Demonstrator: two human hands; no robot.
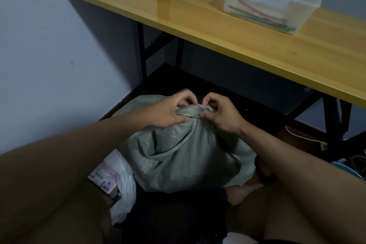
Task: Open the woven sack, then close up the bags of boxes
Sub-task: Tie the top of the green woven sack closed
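Woven sack point(184, 156) on floor before yellow table point(257, 45), mouth bunched shut. Left hand point(168, 112) and right hand point(221, 114) both pinch the gathered neck point(193, 110), seemingly working a knot; dim light hides any tie. Sack not yet open. White plastic bag point(122, 176) with box point(104, 179) lies alongside, unclosed.

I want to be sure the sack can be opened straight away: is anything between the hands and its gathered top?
Nothing visible. The left hand and right hand both already pinch the bunched neck of the grey-green woven sack, with no object in between.
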